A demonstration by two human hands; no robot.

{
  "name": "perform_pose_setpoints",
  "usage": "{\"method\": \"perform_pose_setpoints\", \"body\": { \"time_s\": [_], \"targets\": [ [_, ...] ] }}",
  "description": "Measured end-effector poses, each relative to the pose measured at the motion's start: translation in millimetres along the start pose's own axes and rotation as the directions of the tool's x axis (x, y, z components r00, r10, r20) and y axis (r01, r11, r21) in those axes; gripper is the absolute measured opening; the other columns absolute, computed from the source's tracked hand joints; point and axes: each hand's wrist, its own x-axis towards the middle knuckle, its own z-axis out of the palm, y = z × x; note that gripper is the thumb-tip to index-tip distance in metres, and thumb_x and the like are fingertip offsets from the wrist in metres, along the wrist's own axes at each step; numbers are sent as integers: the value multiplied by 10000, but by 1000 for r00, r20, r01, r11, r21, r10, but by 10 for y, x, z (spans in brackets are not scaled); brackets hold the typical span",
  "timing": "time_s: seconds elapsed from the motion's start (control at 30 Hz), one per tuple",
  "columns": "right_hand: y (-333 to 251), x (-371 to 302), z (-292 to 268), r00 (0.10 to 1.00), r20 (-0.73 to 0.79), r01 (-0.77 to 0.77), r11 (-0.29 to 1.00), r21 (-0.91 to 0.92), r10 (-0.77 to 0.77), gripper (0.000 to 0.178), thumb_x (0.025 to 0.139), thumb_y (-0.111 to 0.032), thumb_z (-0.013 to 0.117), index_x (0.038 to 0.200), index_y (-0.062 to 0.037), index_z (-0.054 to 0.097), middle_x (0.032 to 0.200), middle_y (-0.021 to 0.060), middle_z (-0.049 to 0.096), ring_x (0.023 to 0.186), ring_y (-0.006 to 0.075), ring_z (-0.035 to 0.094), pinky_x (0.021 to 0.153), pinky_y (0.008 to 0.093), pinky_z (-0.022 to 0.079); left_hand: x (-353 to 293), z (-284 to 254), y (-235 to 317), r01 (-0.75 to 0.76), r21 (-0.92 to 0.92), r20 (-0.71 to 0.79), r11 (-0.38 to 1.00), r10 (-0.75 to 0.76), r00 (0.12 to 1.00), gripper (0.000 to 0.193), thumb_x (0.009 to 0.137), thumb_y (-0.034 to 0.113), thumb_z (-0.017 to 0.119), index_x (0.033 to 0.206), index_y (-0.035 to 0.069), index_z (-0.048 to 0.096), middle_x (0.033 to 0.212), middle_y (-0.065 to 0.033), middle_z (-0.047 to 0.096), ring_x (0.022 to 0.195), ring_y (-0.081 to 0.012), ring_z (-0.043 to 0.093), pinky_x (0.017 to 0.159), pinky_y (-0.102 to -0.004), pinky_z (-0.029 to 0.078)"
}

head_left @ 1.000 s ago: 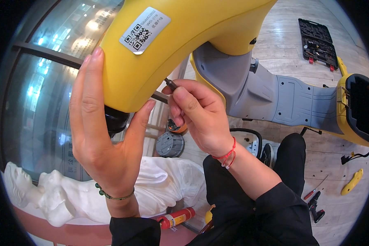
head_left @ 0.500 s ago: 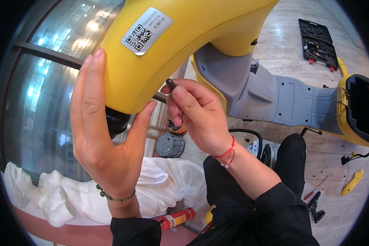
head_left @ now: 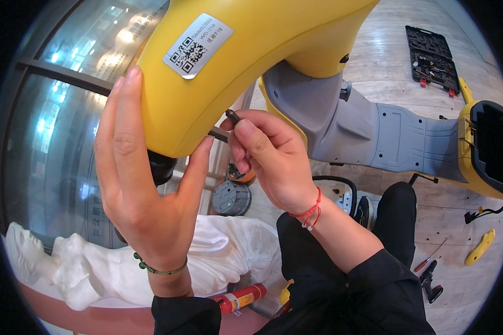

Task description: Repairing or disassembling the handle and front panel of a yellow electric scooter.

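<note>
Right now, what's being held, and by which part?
The right hand pinches a small dark bit-like piece by its lower end; the left hand cups the lower end of the yellow shell.

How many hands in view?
2: the left hand, spread against the yellow shell; the right hand, pinching a small dark piece by its lower edge. No others visible.

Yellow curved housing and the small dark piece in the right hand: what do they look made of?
Yellow housing: probably plastic, judging by its smooth, satin surface and moulded seam. Dark piece: possibly metal, given a slight glint, but too small to be sure.
</note>
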Motion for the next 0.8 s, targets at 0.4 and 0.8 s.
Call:
{"method": "perform_pose_setpoints", "body": {
  "time_s": [0.4,0.8],
  "targets": [
    [-23,-10,5,1000,-7,7,1000,-18,-7,239,941,-167,490,1060,25,565,730,22,513,644,83,448,581,221,384,16,-15,24,4,10,-3,1000,-4,1000,744,623,-3,752,1297,29,439,1289,-126,497,1154,-288,488,971,-366,375],
    [-18,-5,-17,999,-3,38,998,-45,-38,232,939,-158,492,1069,20,562,798,28,542,678,78,460,578,227,387,39,-55,-57,-1,-138,32,990,6,999,397,893,109,513,1265,-19,462,1267,-160,511,1143,-262,498,976,-352,355]
  ]
}}
